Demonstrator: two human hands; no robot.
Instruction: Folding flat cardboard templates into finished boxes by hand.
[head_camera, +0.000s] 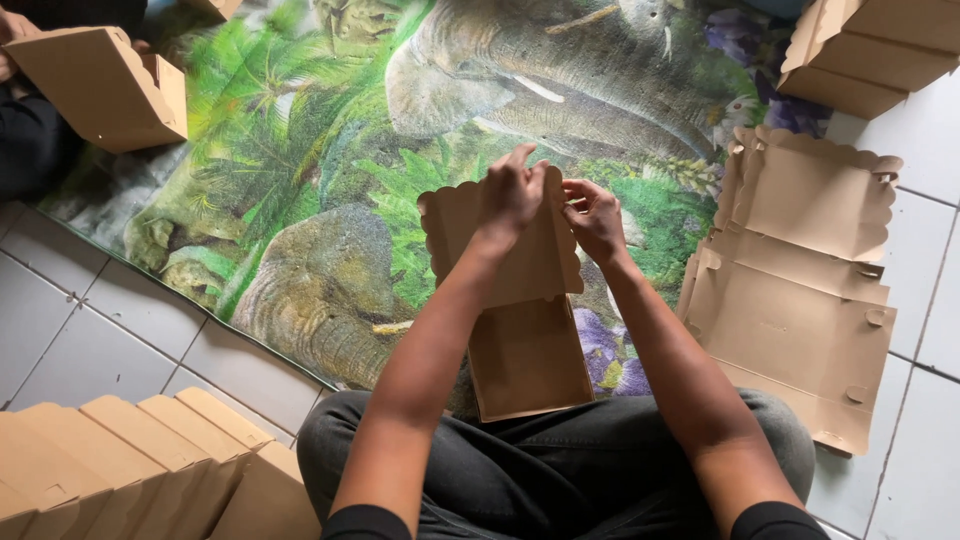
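Note:
I sit cross-legged and hold a brown cardboard box blank (525, 340) upright over my lap. Its upper flap has a scalloped edge. My left hand (512, 192) grips the top of that flap from the front, fingers curled over it. At the flap's right edge, my right hand (594, 218) pinches the cardboard. The lower panel of the blank rests against my dark trousers.
A stack of flat scalloped box blanks (800, 300) lies on the white tiles at right. Folded boxes (130, 470) stand in a row at lower left, more (870, 50) at top right. Another person's hands hold a box (100, 85) at top left. An elephant-print mat (330, 150) covers the floor.

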